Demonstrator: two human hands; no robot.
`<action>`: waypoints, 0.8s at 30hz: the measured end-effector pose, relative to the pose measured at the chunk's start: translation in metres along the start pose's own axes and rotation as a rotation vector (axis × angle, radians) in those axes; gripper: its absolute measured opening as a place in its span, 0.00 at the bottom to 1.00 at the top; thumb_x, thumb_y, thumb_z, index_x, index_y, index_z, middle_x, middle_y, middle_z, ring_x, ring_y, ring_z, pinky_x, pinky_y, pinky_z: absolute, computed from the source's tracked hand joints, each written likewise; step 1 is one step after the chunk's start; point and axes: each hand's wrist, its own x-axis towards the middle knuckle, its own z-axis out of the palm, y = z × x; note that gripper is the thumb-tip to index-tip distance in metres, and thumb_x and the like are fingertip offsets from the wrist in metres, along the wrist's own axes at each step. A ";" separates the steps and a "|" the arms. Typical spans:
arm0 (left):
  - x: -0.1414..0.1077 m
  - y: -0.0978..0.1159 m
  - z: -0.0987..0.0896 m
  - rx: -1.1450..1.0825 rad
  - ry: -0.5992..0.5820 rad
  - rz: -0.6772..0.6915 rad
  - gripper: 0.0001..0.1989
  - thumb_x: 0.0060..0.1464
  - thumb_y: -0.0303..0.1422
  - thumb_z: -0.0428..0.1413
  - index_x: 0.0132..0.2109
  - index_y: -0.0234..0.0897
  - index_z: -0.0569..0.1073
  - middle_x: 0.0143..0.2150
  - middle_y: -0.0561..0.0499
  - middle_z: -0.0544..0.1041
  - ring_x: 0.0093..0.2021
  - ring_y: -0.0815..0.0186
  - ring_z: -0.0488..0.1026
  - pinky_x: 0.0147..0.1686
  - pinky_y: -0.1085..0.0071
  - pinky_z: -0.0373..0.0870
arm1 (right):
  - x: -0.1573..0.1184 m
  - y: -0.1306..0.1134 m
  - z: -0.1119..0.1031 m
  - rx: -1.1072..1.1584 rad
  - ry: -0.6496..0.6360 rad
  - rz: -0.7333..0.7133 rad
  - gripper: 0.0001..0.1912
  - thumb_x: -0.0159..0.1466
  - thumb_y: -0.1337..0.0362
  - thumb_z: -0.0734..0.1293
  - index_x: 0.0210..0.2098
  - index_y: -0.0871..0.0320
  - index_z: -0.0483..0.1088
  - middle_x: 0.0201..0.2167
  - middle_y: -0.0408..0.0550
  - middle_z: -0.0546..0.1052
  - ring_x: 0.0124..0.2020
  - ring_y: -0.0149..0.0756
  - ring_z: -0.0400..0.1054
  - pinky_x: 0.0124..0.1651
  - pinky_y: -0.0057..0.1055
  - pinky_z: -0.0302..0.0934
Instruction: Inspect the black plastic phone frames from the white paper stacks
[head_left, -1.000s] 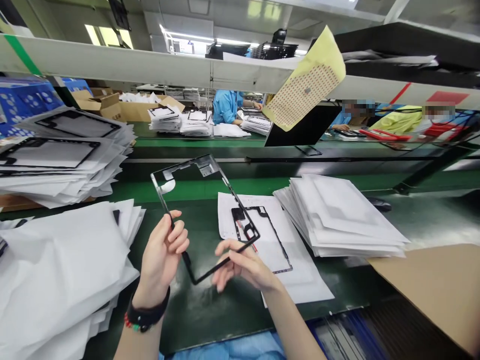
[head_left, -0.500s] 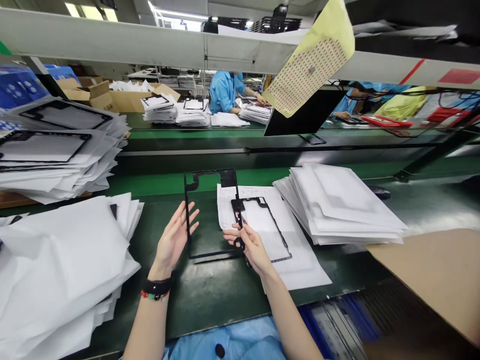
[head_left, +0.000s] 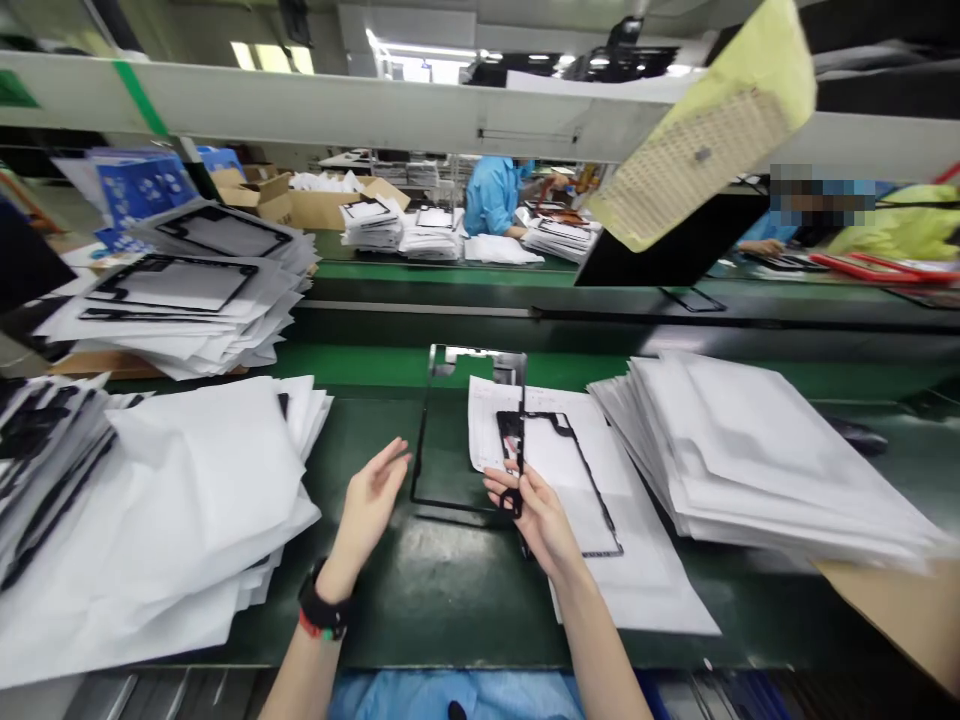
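A thin black rectangular frame (head_left: 421,430) is held upright above the green bench, its right side in my right hand (head_left: 536,505). The fingers of that hand close on the frame near its lower right corner, where a small black ring-like part also shows. My left hand (head_left: 373,495) is just left of the frame, apart from it, with the thumb and fingers slightly spread and nothing between them. Behind my right hand, a second black frame (head_left: 589,465) lies on white sheets (head_left: 660,590), with a printed paper (head_left: 484,430) at their left.
White sheets are stacked at the right (head_left: 750,440) and left (head_left: 202,480). Farther back on the left is a pile of sheets with black frames (head_left: 247,330). A yellow sheet (head_left: 712,130) hangs from the rail (head_left: 300,100). A person in blue (head_left: 491,195) works across the bench.
My left hand has come away from the frame's left side, and its fingers are closer together. The right hand still holds the frame, which is tilted differently. The camera view has turned left.
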 end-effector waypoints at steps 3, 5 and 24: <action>-0.026 -0.003 -0.037 0.321 0.240 0.128 0.25 0.53 0.38 0.59 0.58 0.41 0.72 0.66 0.42 0.64 0.69 0.49 0.52 0.67 0.48 0.42 | 0.000 -0.003 -0.001 -0.002 -0.009 0.034 0.23 0.52 0.52 0.77 0.42 0.55 0.71 0.44 0.55 0.81 0.47 0.45 0.75 0.55 0.44 0.64; -0.040 -0.005 -0.070 0.506 0.326 0.169 0.23 0.51 0.35 0.59 0.56 0.43 0.74 0.65 0.42 0.66 0.70 0.46 0.48 0.66 0.44 0.32 | 0.002 -0.007 0.002 0.007 -0.026 0.094 0.21 0.52 0.53 0.77 0.41 0.54 0.71 0.46 0.55 0.80 0.50 0.46 0.74 0.57 0.45 0.64; -0.098 -0.038 -0.160 1.010 0.601 0.470 0.11 0.55 0.27 0.55 0.43 0.43 0.77 0.45 0.43 0.81 0.49 0.52 0.75 0.58 0.49 0.61 | 0.025 0.117 0.279 -0.215 -0.686 0.474 0.11 0.68 0.63 0.65 0.30 0.58 0.61 0.29 0.45 0.79 0.34 0.31 0.76 0.44 0.32 0.69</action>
